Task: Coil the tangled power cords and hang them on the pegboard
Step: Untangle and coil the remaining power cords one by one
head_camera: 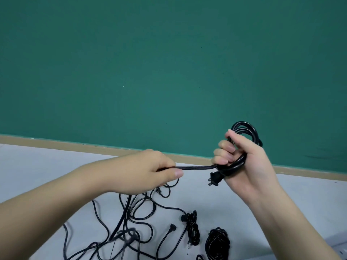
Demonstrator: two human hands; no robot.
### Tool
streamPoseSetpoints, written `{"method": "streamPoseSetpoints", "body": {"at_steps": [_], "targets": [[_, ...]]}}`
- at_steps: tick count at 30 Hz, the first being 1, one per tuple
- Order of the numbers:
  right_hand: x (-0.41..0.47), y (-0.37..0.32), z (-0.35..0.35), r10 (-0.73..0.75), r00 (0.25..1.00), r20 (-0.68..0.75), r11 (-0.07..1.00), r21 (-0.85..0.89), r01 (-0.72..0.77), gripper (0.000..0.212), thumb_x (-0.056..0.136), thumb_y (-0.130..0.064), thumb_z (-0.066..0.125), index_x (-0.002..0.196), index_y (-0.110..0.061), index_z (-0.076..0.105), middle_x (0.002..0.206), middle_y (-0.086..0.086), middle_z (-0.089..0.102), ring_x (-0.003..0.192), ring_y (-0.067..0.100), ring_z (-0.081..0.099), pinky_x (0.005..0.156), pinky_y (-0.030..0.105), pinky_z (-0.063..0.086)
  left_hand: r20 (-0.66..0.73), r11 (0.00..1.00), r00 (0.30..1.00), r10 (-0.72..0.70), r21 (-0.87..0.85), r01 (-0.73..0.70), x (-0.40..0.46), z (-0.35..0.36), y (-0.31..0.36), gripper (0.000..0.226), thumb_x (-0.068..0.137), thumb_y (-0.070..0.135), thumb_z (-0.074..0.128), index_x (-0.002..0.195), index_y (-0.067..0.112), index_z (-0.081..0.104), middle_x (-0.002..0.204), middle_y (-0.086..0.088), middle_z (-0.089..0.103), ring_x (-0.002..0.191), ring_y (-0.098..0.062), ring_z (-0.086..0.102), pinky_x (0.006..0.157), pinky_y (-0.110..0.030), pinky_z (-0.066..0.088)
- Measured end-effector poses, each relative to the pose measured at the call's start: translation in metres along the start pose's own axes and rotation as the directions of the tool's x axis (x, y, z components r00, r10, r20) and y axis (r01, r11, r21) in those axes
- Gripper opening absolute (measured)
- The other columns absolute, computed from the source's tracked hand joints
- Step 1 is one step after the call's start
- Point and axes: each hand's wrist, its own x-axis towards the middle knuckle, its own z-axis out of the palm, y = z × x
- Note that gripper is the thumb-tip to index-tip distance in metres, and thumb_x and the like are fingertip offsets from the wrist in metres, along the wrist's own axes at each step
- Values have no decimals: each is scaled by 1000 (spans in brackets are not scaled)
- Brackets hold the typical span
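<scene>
My right hand [244, 162] grips a black coiled power cord [246, 132] held up in front of the green wall. Its two-prong plug [215, 179] hangs just below my fingers. From the coil a straight run of the same cord [195, 167] stretches left to my left hand [150, 169], which pinches it between thumb and fingers. Below my hands a tangle of black cords [131, 222] lies spread on the pale grey surface. Two bundled cords, one slim [192, 228] and one round [217, 243], lie to the right of the tangle. No pegboard is in view.
The green wall [169, 62] fills the upper view, with a tan strip [93, 148] along its base where it meets the grey surface [47, 166]. A loose cord end with an angled plug [171, 226] lies between the tangle and the bundles.
</scene>
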Motion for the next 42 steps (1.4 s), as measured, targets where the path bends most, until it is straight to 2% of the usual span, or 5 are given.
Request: {"method": "streamPoseSetpoints", "body": {"at_steps": [10, 21, 31, 35, 42], "targets": [[-12, 17, -7, 203, 973, 111, 868, -480, -127, 83, 47, -53, 99, 108, -12, 59, 70, -2, 50, 53, 11, 45, 51, 22, 42, -244, 969, 948, 205, -87, -232, -12, -3, 16, 37, 99, 56, 49, 69, 33, 51, 58, 6, 36, 54, -11, 31, 52, -24, 28], [-31, 28, 4, 590, 730, 344, 672, -711, -209, 34, 72, -27, 80, 95, -12, 60, 67, -5, 53, 57, 8, 48, 53, 18, 40, -211, 968, 977, -23, -251, -32, -5, -4, 0, 72, 59, 75, 77, 64, 12, 42, 58, 4, 31, 58, -14, 26, 55, -33, 23], [-19, 10, -7, 392, 684, 615, 918, -209, -338, 37, 70, -2, 69, 101, -7, 50, 72, -1, 28, 58, 9, 24, 49, 19, 27, -216, 956, 976, -30, -292, -35, -5, -8, 2, 61, 88, 74, 54, 68, 17, 52, 58, -1, 38, 55, -18, 35, 53, -31, 31], [-16, 13, -5, 227, 812, 538, 910, 181, -374, 31, 65, -1, 69, 94, -4, 56, 68, -3, 33, 55, 8, 24, 45, 17, 32, -239, 907, 967, -86, -420, -23, 2, -6, 3, 48, 99, 59, 45, 69, 23, 54, 59, 6, 37, 54, -19, 35, 55, -33, 38], [-24, 36, -2, 396, 873, 286, 805, -565, -181, 38, 62, -22, 80, 94, -13, 63, 68, -3, 38, 56, 11, 31, 53, 23, 28, -284, 950, 957, -56, -311, -37, 5, 1, 5, 51, 106, 54, 37, 66, 22, 42, 58, 9, 30, 51, -10, 25, 48, -23, 27]]}}
